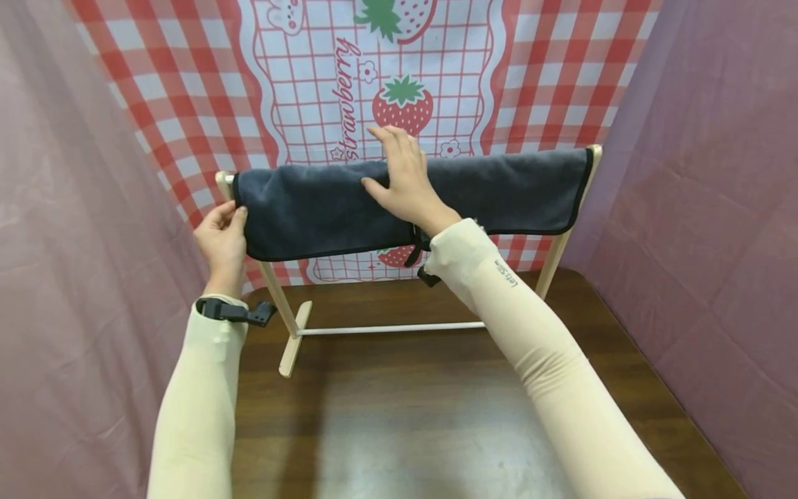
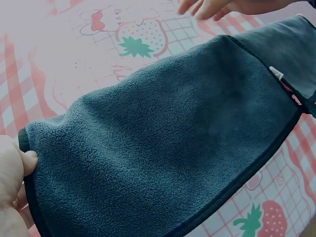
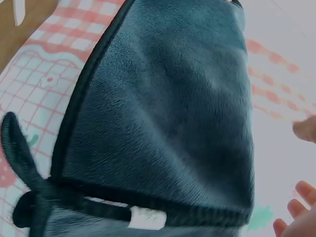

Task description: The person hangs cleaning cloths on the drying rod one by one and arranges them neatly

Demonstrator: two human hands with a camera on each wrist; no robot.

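Observation:
Two dark grey-blue towels with black edging hang side by side over a wooden rack [image 1: 278, 294]: a left towel [image 1: 318, 208] and a right towel [image 1: 517, 194]. My left hand [image 1: 222, 239] pinches the left towel's outer edge between thumb and fingers, near the rack's left post. In the left wrist view that towel bulges slightly along its top. Around the middle of the rack, my right hand [image 1: 408, 187] is raised with spread fingers, apart from the cloth in the wrist views. Where the towels meet, a white label [image 3: 147, 218] and a black loop [image 3: 19, 148] show.
A white lower bar [image 1: 386, 328] joins the rack's feet on a brown wooden table [image 1: 399, 416]. Behind hangs a red-and-white checked strawberry cloth [image 1: 162, 76]. Pink curtains [image 1: 717, 173] enclose both sides.

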